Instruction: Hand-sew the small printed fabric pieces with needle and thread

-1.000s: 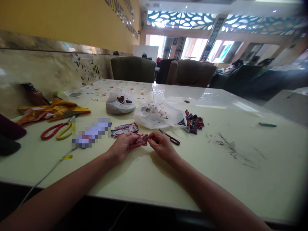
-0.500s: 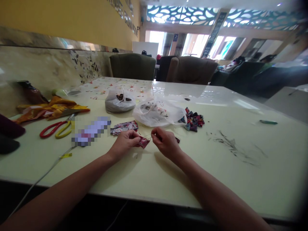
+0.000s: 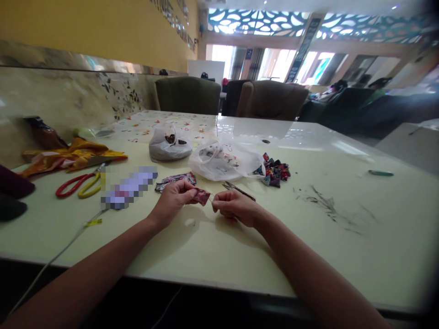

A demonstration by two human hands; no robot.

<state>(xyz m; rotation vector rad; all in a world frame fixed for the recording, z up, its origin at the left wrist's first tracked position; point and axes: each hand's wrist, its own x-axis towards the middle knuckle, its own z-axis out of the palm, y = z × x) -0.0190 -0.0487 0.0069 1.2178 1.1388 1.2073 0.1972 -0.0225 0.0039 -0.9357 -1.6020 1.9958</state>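
Note:
My left hand [image 3: 176, 198] pinches a small red patterned piece of fabric [image 3: 201, 196] between thumb and fingers, just above the table. To the right of it, my right hand [image 3: 236, 205] is closed with fingertips together on a thin thread [image 3: 211, 197] that runs to the fabric's edge. Whether a needle is in those fingers is too small to tell. Small dark thread snips [image 3: 240, 189] lie on the table right behind my right hand. Behind my left hand rests a stack of patterned fabric strips [image 3: 176, 180].
Two white plastic bags [image 3: 169, 151] stand beyond my hands, with a pile of small colourful fabric pieces [image 3: 277, 171] beside the right one. Red-and-yellow-handled scissors [image 3: 77, 185] and orange cloth [image 3: 89, 153] lie left. Thread scraps [image 3: 325, 205] and a green-handled tool [image 3: 380, 173] are at right.
My right hand has moved slightly down, uncovering the thread snips behind it. My left hand has shifted a little, and the fabric is turned flatter and raised slightly.

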